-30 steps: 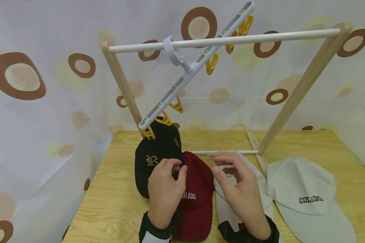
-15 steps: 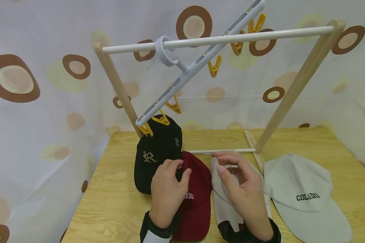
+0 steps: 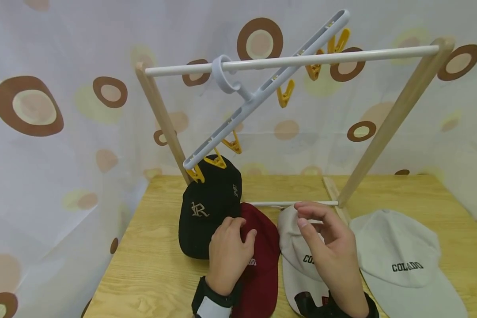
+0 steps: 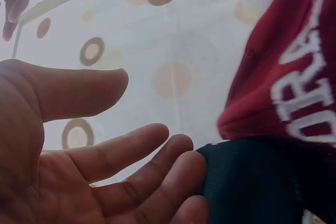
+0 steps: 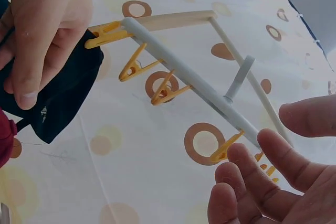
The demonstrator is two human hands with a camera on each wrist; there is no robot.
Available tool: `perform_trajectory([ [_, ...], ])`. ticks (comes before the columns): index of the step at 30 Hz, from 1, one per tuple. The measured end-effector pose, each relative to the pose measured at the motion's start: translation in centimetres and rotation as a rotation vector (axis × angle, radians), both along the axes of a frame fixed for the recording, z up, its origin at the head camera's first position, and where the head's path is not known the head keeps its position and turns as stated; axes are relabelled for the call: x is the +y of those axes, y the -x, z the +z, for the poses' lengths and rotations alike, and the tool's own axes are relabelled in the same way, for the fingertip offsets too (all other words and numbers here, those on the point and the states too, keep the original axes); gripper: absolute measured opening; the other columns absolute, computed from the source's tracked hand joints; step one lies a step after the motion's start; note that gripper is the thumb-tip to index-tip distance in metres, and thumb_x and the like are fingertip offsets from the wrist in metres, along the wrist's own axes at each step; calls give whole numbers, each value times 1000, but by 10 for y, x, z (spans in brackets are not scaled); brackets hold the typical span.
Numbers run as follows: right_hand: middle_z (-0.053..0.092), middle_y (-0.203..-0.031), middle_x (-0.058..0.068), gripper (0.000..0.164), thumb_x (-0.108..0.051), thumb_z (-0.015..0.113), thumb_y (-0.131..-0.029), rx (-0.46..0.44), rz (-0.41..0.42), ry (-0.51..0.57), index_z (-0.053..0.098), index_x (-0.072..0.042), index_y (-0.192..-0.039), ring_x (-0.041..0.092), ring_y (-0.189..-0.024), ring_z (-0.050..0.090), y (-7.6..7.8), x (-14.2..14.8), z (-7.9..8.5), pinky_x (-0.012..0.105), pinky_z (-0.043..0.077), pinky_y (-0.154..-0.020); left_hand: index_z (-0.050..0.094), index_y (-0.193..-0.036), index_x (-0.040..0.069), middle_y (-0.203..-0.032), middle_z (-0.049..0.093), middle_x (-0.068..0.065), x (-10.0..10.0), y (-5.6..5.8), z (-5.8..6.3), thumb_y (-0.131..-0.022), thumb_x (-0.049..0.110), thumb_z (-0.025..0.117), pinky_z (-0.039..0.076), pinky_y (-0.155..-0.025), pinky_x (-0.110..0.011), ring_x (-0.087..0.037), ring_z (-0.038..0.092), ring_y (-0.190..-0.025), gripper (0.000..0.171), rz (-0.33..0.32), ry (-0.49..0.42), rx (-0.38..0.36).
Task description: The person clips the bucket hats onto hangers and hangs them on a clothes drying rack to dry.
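Note:
A black cap [image 3: 200, 238] with a gold letter hangs from yellow clips at the near end of a white clip hanger [image 3: 258, 99]. My left hand [image 3: 230, 256] is in front of that cap and a dark red cap [image 3: 268, 282], its fingers loosely bent around nothing. In the left wrist view, its fingertips [image 4: 191, 169] are right at the edge of the black cap [image 4: 252, 177]. My right hand [image 3: 335, 256], thumb and fingers apart and holding nothing, overlaps a beige cap [image 3: 292, 234] and hides part of its lettering.
A pale grey cap [image 3: 397, 240] lies at the right of the wooden table [image 3: 143, 265]. The hanger hooks over the white rod [image 3: 342, 57] of a wooden-sided rack [image 3: 397, 119]. Several yellow clips [image 3: 285, 93] hang along the hanger; a patterned sheet [image 3: 83, 185] stands behind.
Both hands have drifted right relative to the caps, uncovering more of the black cap and some of the beige cap's lettering. The head view has shifted a little too.

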State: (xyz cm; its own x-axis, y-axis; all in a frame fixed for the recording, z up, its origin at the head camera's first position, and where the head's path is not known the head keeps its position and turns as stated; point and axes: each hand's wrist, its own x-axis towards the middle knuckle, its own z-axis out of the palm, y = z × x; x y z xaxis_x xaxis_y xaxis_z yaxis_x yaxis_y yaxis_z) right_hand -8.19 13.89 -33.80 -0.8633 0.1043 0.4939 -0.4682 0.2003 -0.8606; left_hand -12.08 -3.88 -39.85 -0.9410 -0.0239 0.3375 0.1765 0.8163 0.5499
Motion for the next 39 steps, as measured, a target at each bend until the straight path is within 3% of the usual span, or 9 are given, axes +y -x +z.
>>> perform_trajectory([
  [10, 66, -110, -2, 22, 7, 58, -88, 19, -40, -5, 62, 2, -109, 13, -102, 58, 2, -2, -2, 18, 45, -79, 68, -103, 5, -97, 66, -11, -4, 7, -15, -84, 30, 68, 53, -70, -46, -28, 63, -86, 32, 39, 30, -72],
  [20, 65, -111, -1, 22, 7, 57, -89, 29, -19, -21, 62, 2, -110, 11, -103, 58, 2, -1, -3, 18, 45, -79, 68, -90, 3, -79, 65, -10, -4, 15, -31, -81, 26, 70, 51, -59, -41, -27, 63, -71, 25, 70, 83, -26],
  [32, 64, -110, -6, 20, 5, 57, -89, 28, -1, -70, 60, 4, -108, 9, -104, 57, 3, 2, -4, 18, 46, -78, 53, -62, 11, -57, 52, -2, -7, 17, -32, -79, 29, 72, 34, -43, -30, -19, 53, -54, 31, 77, 113, -73],
  [39, 64, -111, 6, 19, 4, 58, -89, 57, 49, -99, 62, 0, -108, 11, -95, 58, 4, -5, -6, 21, 48, -74, 47, -56, 14, -52, 45, 1, -8, 18, -30, -80, 27, 70, 27, -40, -28, -14, 46, -49, 35, 63, 95, -125],
])
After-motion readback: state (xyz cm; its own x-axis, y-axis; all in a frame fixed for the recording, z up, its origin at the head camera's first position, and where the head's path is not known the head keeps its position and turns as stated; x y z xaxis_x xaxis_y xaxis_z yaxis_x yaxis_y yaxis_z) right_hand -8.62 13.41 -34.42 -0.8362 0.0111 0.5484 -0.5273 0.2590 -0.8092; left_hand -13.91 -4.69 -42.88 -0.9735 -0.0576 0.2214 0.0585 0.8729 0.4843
